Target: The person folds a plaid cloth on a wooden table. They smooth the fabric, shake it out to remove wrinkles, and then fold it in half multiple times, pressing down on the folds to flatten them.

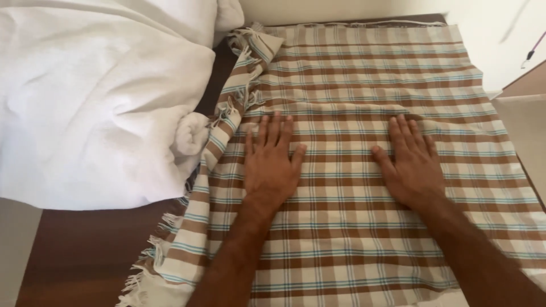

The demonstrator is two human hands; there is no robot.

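Note:
A plaid cloth [364, 74] in brown, cream and thin blue lines lies spread over a dark brown surface. Its left edge is bunched and fringed. My left hand [272, 162] lies flat on the cloth, palm down with fingers spread, left of the middle. My right hand [410, 162] presses flat on the cloth too, a hand's width to the right. Neither hand holds anything. A low fold in the cloth runs just beyond my fingertips.
A crumpled white towel or blanket [96, 96] covers the left side, touching the cloth's bunched edge. The dark brown surface [91, 250] shows at the lower left. A pale wall and a thin cord [532, 51] are at the upper right.

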